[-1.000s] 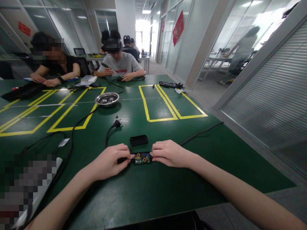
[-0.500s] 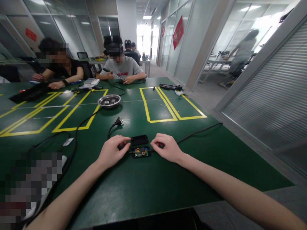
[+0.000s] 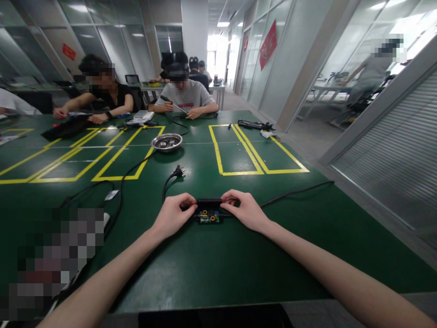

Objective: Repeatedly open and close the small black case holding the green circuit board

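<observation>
Glass-walled office, green table (image 3: 191, 273) with yellow tape (image 3: 242, 173) marking off boxes. Near middle: open case (image 3: 210, 223) lying on the table, circuit board (image 3: 206, 218) exposed inside, coils facing up. Black lid (image 3: 209, 202) is just at the case's far side, tilted up on edge — can't tell if it touches the case. Left hand (image 3: 175, 213) and right hand (image 3: 244, 209) each pinch one end of it, thumb and fingertips closed narrow on it. Step in hand looks like lid handling, board uncovered; next move seems to call for an even two-ended grip — and fingers clear of the coils. Plug (image 3: 178, 171) lies farther left, metal bowl (image 3: 167, 150) beyond it (metal bits inside, too small to name). Far side, a co-worker in grey (image 3: 191, 93) holds a screwdriver (image 3: 180, 108).
</observation>
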Demonstrator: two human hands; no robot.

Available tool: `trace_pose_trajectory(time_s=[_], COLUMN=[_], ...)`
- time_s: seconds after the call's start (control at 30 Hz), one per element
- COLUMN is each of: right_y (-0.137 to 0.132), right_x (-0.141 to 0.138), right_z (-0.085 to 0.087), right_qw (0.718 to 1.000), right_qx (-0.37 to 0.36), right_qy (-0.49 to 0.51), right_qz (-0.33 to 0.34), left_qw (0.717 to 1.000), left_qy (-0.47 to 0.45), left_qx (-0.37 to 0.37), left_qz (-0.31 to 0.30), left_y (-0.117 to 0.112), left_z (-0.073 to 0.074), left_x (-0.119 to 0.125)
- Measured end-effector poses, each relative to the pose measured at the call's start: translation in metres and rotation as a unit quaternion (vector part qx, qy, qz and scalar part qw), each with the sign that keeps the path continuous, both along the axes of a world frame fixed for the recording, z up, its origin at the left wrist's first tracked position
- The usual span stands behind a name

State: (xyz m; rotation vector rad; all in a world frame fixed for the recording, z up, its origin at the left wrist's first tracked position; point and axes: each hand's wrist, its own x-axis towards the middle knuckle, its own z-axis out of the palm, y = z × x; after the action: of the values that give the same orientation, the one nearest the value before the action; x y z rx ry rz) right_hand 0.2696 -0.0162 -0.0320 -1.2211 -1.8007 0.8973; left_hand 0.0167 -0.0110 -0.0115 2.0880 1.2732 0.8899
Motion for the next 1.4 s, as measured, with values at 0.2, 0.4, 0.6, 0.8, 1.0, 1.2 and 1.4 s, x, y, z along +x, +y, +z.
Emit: trace_pose_trajectory(time_s=[0.2,0.4,0.6,0.8,1.0,1.2,1.4], right_y=[-0.008,-0.012,-0.013,-0.012,-0.016,-0.022,-0.024], right_x=[-0.001,0.005,0.010,0.009,-0.001,-0.006,-0.008], right_z=[0.005,0.010,0.009,0.008,0.011,0.013,0.015], right_qw=[0.997,0.991,0.980,0.973,0.975,0.972,0.965], right_qx=[-0.015,0.022,0.092,0.127,0.120,0.150,0.144], right_qy=[0.052,0.023,-0.047,-0.088,-0.141,-0.119,-0.176], right_qz=[0.058,0.129,0.169,0.171,0.122,0.139,0.131], left_qw=[0.999,0.994,0.993,0.989,0.979,0.957,0.946], left_qy=[0.005,-0.001,0.004,0.046,0.126,0.254,0.288], left_qx=[-0.015,-0.062,-0.070,-0.050,0.026,0.087,0.109], left_qz=[-0.032,-0.087,-0.100,-0.129,-0.158,-0.112,-0.097], left_y=[0.001,-0.001,-0.006,-0.003,-0.004,-0.011,-0.010], left_z=[0.006,0.014,0.015,0.011,0.007,0.005,0.001], left_x=[-0.006,-0.008,-0.005,-0.008,-0.008,0.011,0.017])
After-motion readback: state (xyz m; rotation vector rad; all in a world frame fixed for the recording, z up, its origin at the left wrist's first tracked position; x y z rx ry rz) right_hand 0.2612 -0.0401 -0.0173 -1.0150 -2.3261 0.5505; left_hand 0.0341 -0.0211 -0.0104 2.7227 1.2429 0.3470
